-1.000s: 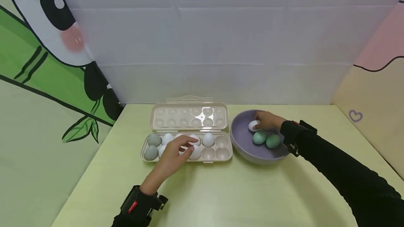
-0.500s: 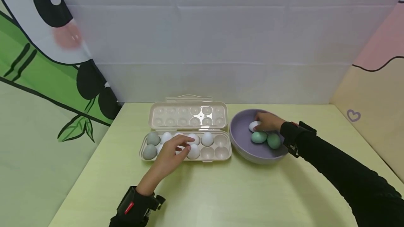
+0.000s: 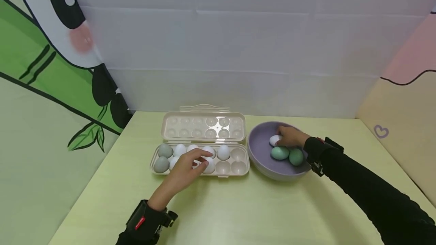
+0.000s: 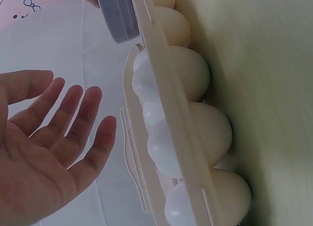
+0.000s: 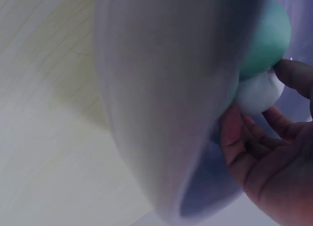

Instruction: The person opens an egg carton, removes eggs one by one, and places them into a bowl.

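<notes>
In the head view my right hand reaches into a purple bowl and holds a white egg. Two green eggs lie beside it, one at the front left and one to its right. The right wrist view shows thumb and fingers around the white egg, against a green egg. My left hand hovers over an egg carton, fingers relaxed and apart from the eggs in the left wrist view. The carton bears grey eggs and several white eggs; my left hand hides some.
The carton's clear lid stands open behind its base. Unfilled cups show at the carton's right end, close to the bowl. A pale yellow table lies under everything, with a white backdrop behind it.
The head view has shifted slightly. In the bowl, the green eggs have turned a little beside my right hand, which stays at the white egg. My left hand keeps almost the same place.
</notes>
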The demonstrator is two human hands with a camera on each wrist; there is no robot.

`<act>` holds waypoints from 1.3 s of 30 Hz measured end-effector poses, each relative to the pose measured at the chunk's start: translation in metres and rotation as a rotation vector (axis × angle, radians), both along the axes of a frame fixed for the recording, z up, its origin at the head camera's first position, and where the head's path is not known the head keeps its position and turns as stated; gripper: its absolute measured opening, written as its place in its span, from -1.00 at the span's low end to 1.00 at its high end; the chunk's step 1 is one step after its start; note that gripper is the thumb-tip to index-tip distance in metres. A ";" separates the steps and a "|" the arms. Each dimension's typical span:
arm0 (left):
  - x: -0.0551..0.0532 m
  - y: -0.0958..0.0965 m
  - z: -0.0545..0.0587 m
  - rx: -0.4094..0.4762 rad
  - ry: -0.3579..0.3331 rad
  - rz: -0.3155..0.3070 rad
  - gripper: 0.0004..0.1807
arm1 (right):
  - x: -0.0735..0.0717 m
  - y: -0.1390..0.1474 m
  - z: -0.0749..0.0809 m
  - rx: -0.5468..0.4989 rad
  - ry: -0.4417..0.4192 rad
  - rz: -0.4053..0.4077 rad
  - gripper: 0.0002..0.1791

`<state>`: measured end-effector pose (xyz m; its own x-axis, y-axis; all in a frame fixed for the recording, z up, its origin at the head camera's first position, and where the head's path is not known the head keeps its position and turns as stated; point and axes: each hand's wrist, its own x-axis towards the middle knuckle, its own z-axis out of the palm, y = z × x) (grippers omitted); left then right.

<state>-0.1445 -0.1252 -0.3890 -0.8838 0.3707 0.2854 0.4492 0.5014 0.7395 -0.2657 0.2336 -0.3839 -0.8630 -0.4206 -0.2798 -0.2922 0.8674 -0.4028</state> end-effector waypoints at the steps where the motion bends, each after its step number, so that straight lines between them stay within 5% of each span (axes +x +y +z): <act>1: 0.000 0.001 0.000 -0.009 -0.003 -0.001 -0.76 | -0.001 0.001 0.000 -0.004 0.003 0.006 -0.61; 8: -0.010 0.007 0.006 -0.096 0.043 -0.004 -0.75 | -0.005 0.016 0.010 -0.089 0.081 0.007 -0.60; 17: -0.038 0.025 0.009 -0.299 0.084 0.069 -0.70 | 0.005 0.024 0.031 -0.230 0.180 0.034 -0.71; 28: -0.071 0.053 -0.008 -0.529 0.108 0.078 -0.59 | 0.016 0.015 0.032 -0.318 0.170 0.112 -0.73; 39: -0.077 0.070 -0.022 -0.783 0.192 0.123 -0.65 | 0.024 0.003 0.025 -0.333 0.157 0.168 -0.76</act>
